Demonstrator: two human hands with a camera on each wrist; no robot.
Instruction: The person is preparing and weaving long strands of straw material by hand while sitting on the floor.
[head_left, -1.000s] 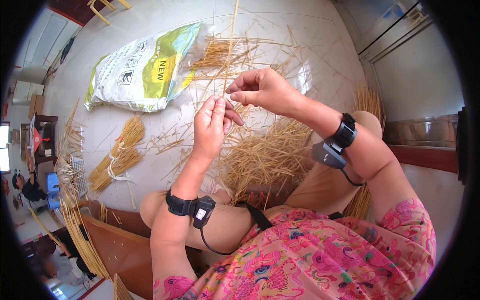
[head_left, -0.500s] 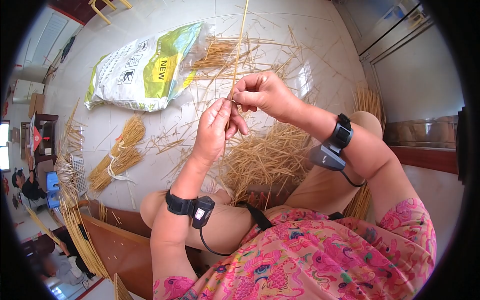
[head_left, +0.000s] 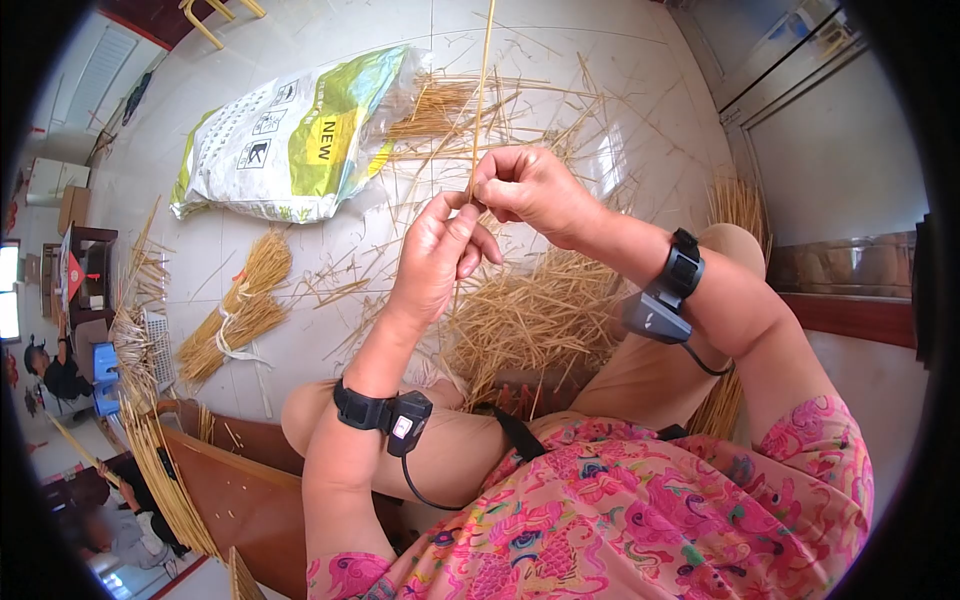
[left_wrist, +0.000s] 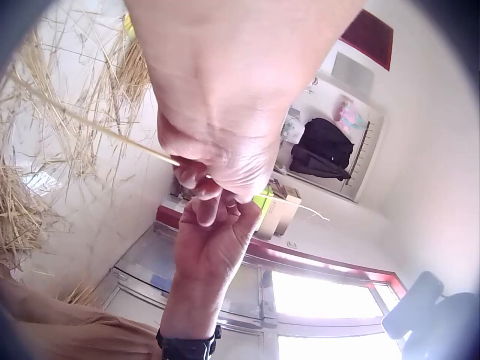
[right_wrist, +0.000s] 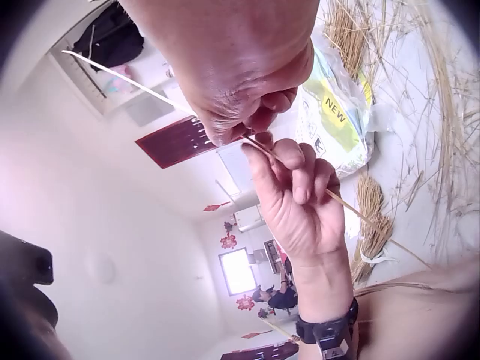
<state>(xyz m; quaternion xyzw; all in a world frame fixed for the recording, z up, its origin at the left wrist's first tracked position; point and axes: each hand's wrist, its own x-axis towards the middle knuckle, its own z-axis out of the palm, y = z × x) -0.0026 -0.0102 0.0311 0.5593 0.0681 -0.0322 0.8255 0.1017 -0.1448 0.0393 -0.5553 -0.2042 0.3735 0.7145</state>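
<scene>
A long thin straw stalk (head_left: 484,80) runs through both hands and points up past the top of the head view. My left hand (head_left: 432,258) pinches it between thumb and forefinger, with the other fingers loosely bent. Right beside those fingertips, my right hand (head_left: 537,196) pinches the same stalk a little higher up. In the right wrist view the lower part of the stalk (right_wrist: 379,231) passes the left fingers and slants down toward the lap. The left wrist view shows both hands close together around the stalk (left_wrist: 97,126), their fingertips partly hidden.
Loose straw (head_left: 535,315) is heaped between the knees. A white and green bag (head_left: 265,145) with straw poking out lies on the tiled floor, near a tied straw bundle (head_left: 240,305). A wooden board (head_left: 235,490) stands at the left; a cabinet (head_left: 830,160) is at the right.
The right fingers have closed on the stalk beside the left hand. Both hands have shifted slightly right, and the stalk's upper part has swung right with them.
</scene>
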